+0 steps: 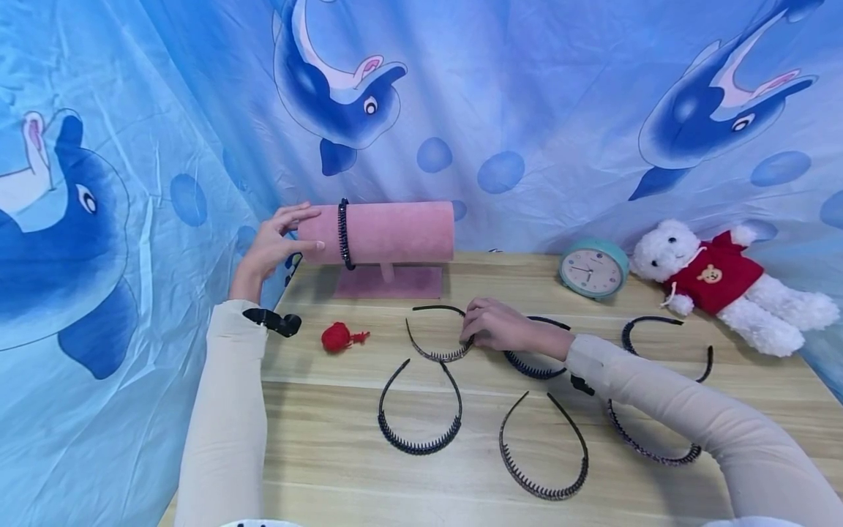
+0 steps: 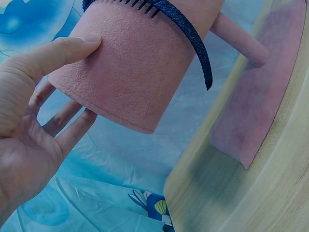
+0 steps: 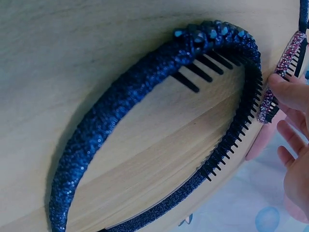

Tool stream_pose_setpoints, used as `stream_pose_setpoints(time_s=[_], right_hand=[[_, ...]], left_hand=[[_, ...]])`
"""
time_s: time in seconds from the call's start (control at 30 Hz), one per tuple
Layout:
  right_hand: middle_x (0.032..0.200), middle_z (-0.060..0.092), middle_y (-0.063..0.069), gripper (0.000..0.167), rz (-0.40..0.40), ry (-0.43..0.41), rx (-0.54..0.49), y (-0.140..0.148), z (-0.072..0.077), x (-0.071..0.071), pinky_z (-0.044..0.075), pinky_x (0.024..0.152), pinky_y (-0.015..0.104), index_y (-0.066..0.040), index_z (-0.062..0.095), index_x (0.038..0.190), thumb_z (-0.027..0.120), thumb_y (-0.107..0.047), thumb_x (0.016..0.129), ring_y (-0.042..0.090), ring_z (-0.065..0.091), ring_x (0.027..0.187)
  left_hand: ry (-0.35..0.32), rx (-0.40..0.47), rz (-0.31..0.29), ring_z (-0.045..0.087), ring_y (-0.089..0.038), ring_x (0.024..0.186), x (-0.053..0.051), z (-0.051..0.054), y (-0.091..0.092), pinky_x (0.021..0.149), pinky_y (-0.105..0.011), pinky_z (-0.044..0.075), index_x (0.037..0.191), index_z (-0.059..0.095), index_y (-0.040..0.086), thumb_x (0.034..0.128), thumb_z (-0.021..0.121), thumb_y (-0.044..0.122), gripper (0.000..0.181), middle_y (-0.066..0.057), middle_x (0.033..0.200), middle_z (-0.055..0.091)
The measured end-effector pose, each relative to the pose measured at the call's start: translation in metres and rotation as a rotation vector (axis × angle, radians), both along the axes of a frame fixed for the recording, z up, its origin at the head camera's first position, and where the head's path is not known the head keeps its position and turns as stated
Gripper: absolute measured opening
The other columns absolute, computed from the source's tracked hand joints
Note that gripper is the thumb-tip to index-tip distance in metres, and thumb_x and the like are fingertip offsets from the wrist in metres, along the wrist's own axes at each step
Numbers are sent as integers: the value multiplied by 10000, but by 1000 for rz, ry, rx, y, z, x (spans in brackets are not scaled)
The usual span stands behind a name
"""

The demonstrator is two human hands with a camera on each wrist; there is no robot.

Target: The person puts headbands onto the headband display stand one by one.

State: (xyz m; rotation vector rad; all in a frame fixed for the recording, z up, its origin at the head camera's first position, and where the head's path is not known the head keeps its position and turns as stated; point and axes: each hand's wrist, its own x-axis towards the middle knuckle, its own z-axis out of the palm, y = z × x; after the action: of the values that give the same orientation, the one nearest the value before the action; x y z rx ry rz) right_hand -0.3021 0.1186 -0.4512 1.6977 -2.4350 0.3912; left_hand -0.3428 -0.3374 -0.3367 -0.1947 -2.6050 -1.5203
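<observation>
My left hand holds the left end of a pink velvety display roll, thumb on the front and fingers round the end, as the left wrist view shows. Around the roll sits a dark toothed headband, near that hand. On the table my right hand pinches the right side of a glittery headband; its thumb lies on the pinkish glitter band in the right wrist view. Just right of that hand lies a dark blue headband with teeth and beads.
Toothed headbands lie nearer on the wooden table: one at left, one in the middle, and others by the right forearm. A red yarn-like ball, a teal clock and a white plush bear stand or lie farther back.
</observation>
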Motion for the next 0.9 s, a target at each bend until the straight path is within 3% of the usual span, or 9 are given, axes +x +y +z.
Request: stream_pose_setpoints(time_s=[0.4,0.73,0.9], right_hand=[[980,753,-2,213,8,13,10,-1,5,3,486,1000,478,-141,816,968,848,-47,779,262,602,1077],[982,760,0,230,17,14,4,2,28,10,508,995,449,-119,805,1003,839,-58,784,239,624,1043],[982,753,23,232,30,-19,-37,5,39,9,544,913,410,-93,798,1019,821,-25,799,225,645,974]], left_hand=[[3,-3,-3,384,-259,1414,-1,0,0,1187,-554,329,1469,565,194,829,856,150,704,62,1655,322],[-2,-17,-8,373,-271,1417,-1,0,-1,1180,-563,331,1478,553,205,838,850,163,707,62,1666,304],[-1,-29,-4,367,-281,1417,-2,-1,-1,1176,-570,330,1481,551,216,843,849,186,704,68,1669,299]])
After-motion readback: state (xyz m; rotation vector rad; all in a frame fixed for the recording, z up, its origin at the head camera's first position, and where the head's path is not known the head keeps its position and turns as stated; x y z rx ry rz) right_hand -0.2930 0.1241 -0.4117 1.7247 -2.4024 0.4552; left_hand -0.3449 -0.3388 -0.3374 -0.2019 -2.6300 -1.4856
